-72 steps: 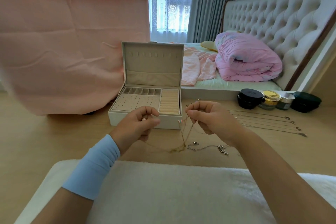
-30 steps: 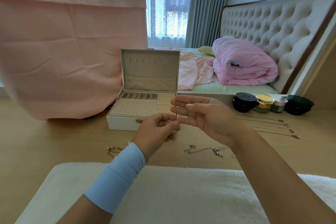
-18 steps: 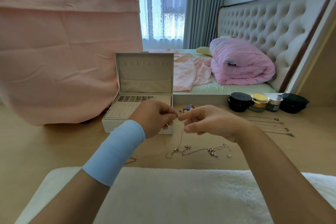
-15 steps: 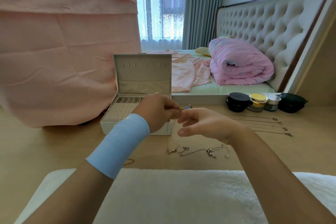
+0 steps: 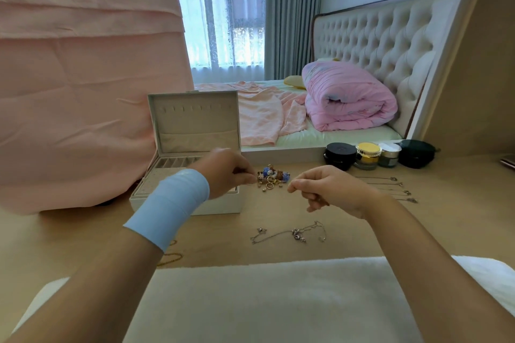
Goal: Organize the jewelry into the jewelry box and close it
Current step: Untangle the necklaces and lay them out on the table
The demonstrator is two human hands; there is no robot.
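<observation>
The white jewelry box (image 5: 192, 131) stands open on the wooden table, its lid upright and its ring and earring trays partly hidden by my left hand (image 5: 225, 172). That hand, above a light blue wristband, pinches its fingertips over the box's right edge. To the right, my right hand (image 5: 328, 189) pinches in the same way. A very thin chain runs between the two hands and is barely visible. A small pile of rings and beads (image 5: 271, 177) lies between them. A silver charm chain (image 5: 289, 234) lies nearer to me.
Several thin necklaces (image 5: 390, 186) lie in rows at the right. Behind them stand cosmetic jars (image 5: 365, 154). A gold chain (image 5: 170, 257) lies at the table's near edge. A white fluffy cushion (image 5: 250, 301) fills the foreground. Pink cloth (image 5: 83, 92) hangs at the left.
My hands had been pinched close together with the chain dangling below them. They have now moved apart sideways, and the chain no longer hangs down. The bead pile has come into view between them.
</observation>
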